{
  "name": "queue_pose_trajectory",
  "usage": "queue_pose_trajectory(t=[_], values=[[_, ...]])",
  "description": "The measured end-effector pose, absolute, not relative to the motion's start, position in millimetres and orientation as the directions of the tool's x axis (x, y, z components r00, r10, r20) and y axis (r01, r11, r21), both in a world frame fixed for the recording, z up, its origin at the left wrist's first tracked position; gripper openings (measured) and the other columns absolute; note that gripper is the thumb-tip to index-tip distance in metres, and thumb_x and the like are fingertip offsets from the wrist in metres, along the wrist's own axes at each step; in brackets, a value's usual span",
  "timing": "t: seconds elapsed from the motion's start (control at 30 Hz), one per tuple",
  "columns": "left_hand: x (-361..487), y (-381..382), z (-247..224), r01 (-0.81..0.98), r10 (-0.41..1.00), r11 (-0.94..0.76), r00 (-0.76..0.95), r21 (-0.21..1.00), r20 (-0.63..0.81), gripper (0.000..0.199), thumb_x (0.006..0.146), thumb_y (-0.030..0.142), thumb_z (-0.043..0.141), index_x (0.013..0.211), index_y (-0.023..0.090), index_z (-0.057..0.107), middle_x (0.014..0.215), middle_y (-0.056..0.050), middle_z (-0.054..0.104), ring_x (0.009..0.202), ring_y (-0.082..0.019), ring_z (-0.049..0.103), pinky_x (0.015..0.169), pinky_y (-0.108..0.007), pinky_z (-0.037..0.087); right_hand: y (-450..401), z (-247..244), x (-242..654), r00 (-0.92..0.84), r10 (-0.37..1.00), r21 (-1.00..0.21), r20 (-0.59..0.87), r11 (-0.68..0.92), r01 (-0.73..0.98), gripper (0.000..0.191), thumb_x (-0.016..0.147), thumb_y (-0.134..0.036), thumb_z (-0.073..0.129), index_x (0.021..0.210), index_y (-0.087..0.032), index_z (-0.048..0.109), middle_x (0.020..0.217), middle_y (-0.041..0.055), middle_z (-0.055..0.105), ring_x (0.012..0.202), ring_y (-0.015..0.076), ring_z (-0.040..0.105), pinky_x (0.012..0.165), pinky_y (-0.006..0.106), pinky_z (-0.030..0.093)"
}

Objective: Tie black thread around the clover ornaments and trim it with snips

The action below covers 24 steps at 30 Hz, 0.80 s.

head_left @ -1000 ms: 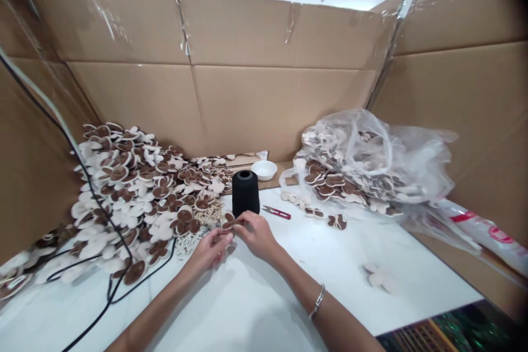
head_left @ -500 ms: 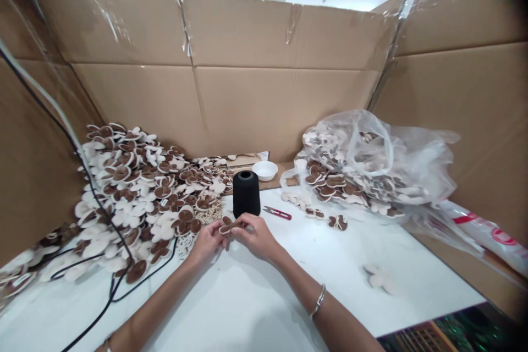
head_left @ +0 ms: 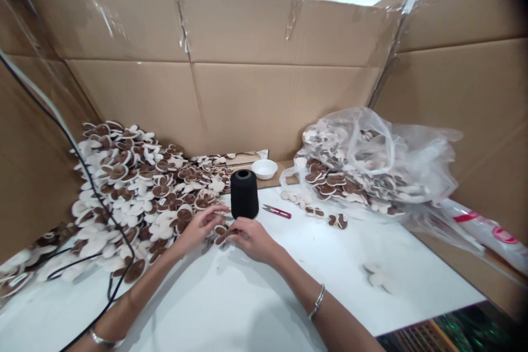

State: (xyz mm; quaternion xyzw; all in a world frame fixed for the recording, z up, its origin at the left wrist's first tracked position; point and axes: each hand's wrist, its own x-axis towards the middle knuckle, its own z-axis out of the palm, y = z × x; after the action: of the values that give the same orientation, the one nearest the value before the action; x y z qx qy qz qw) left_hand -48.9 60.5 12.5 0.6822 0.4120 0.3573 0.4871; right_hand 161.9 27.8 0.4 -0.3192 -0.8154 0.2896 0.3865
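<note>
My right hand (head_left: 251,239) pinches a small brown felt piece with a pale edge (head_left: 220,234), held just above the white table. My left hand (head_left: 203,225) is apart from it, fingers stretched out toward the black thread cone (head_left: 244,198), and nothing shows in them. The cone stands upright right behind both hands. To its right lie red-handled thread snips (head_left: 280,213). Two brown pieces with pale bows, one of them a tied piece (head_left: 338,221), rest farther right. Any thread between my fingers is too fine to make out.
A large heap of brown and white felt pieces (head_left: 136,192) fills the left side, with a black cable (head_left: 103,203) across it. A white bowl (head_left: 264,169) stands behind the cone. At right sits a clear plastic bag (head_left: 396,159) of pieces. Cardboard walls (head_left: 247,93) enclose the table.
My left hand has let go of the felt piece and moved left and up, its fingers opening out. The right hand keeps the piece, now slightly farther left.
</note>
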Motion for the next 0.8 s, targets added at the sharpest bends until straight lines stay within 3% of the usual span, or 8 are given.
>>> queue_pose_trajectory(t=[0.07, 0.17, 0.3, 0.43, 0.63, 0.8], values=[[-45.7, 55.4, 6.4, 0.196, 0.872, -0.194, 0.484, 0.961, 0.077, 0.045, 0.081, 0.042, 0.063, 0.118, 0.017, 0.061, 0.1, -0.01, 0.068, 0.093, -0.024, 0.063, 0.077, -0.031, 0.05, 29.0, -1.1, 161.2, -0.47, 0.752, -0.742, 0.462, 0.618, 0.259, 0.01, 0.089, -0.024, 0.059, 0.095, -0.02, 0.067, 0.09, 0.0022, 0.064, 0.084, 0.0158, 0.06, 0.077, 0.025, 0.044], [-38.6, 51.0, -3.0, 0.239, 0.867, -0.246, 0.487, 0.939, 0.103, 0.036, 0.082, 0.042, 0.061, 0.105, 0.015, 0.066, 0.097, -0.009, 0.068, 0.089, -0.023, 0.063, 0.077, -0.031, 0.05, 32.7, -4.0, 161.3, -0.378, 0.795, -0.785, 0.474, 0.577, 0.228, 0.012, 0.09, -0.027, 0.059, 0.093, -0.019, 0.067, 0.089, 0.0023, 0.064, 0.082, 0.0157, 0.06, 0.075, 0.025, 0.045], [-30.0, 46.3, -9.6, 0.392, 0.864, -0.422, 0.447, 0.818, 0.232, 0.032, 0.093, 0.039, 0.046, 0.099, 0.016, 0.066, 0.095, -0.008, 0.068, 0.088, -0.021, 0.062, 0.08, -0.031, 0.049, 39.7, -10.0, 162.2, -0.196, 0.845, -0.797, 0.498, 0.535, 0.28, 0.011, 0.09, -0.026, 0.059, 0.087, -0.017, 0.065, 0.082, 0.0019, 0.062, 0.076, 0.0148, 0.058, 0.069, 0.024, 0.044], [-24.0, 40.7, -14.8, 0.561, 0.8, -0.597, 0.469, 0.574, 0.374, 0.031, 0.097, 0.031, 0.039, 0.113, 0.019, 0.063, 0.116, -0.009, 0.066, 0.104, -0.022, 0.062, 0.087, -0.031, 0.048, 42.8, -16.5, 160.0, -0.119, 0.832, -0.72, 0.541, 0.532, 0.446, 0.009, 0.09, -0.022, 0.056, 0.085, -0.017, 0.062, 0.08, 0.0027, 0.06, 0.075, 0.0159, 0.056, 0.071, 0.026, 0.043], [-19.3, 37.5, -21.6, 0.762, 0.638, -0.648, 0.524, 0.026, 0.564, 0.026, 0.097, 0.023, 0.041, 0.107, 0.017, 0.065, 0.104, -0.008, 0.072, 0.086, -0.022, 0.067, 0.071, -0.03, 0.046, 39.8, -18.6, 153.5, -0.175, 0.831, -0.531, 0.528, 0.483, 0.696, 0.012, 0.092, -0.018, 0.049, 0.088, -0.017, 0.059, 0.085, 0.0058, 0.057, 0.08, 0.0189, 0.055, 0.072, 0.028, 0.044], [-19.8, 33.2, -17.6, 0.778, 0.539, -0.595, 0.573, -0.203, 0.618, 0.02, 0.092, 0.011, 0.046, 0.099, 0.015, 0.064, 0.094, -0.007, 0.073, 0.074, -0.021, 0.064, 0.061, -0.031, 0.04, 36.1, -14.8, 148.4, -0.251, 0.843, -0.349, 0.476, 0.443, 0.826, 0.016, 0.094, -0.017, 0.046, 0.094, -0.017, 0.061, 0.089, 0.0089, 0.059, 0.085, 0.0214, 0.055, 0.074, 0.03, 0.045]])
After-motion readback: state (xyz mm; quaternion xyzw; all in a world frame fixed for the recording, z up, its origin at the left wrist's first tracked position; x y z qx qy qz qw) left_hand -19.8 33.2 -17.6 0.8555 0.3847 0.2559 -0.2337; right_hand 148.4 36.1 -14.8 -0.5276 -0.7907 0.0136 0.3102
